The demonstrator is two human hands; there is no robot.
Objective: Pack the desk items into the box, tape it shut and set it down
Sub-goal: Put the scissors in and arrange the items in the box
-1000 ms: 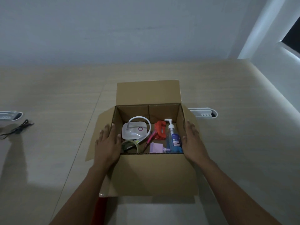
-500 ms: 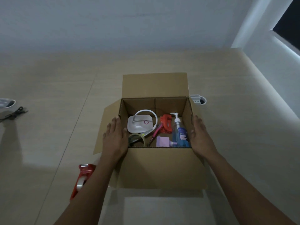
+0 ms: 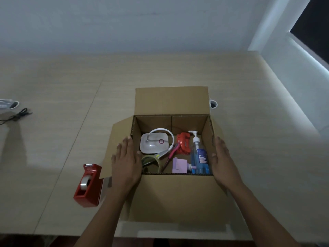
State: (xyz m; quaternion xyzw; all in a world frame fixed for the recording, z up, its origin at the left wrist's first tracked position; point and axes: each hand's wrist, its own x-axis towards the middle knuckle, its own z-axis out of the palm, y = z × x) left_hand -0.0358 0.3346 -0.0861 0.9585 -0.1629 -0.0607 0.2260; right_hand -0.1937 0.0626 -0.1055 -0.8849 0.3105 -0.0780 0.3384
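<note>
An open cardboard box (image 3: 178, 196) stands on the desk in front of me. Inside lie a white desk lamp (image 3: 154, 144), a red stapler (image 3: 183, 142), a blue pump bottle (image 3: 199, 155), a purple block (image 3: 179, 165), a pink pen (image 3: 171, 154) and a tape roll (image 3: 151, 162). My left hand (image 3: 125, 163) rests flat on the box's left flap, fingers spread. My right hand (image 3: 223, 161) lies flat against the right flap. A red tape dispenser (image 3: 88, 184) stands on the desk left of the box.
The box's far flap (image 3: 171, 100) stands upright. A white desk grommet (image 3: 213, 104) peeks out behind the box. At the far left lie a black cable (image 3: 17, 114) and another white grommet (image 3: 8, 104). A wall corner and window are on the right.
The view has tilted down and drawn back, so the red tape dispenser now shows fully on the left. Both hands keep their places on the side flaps.
</note>
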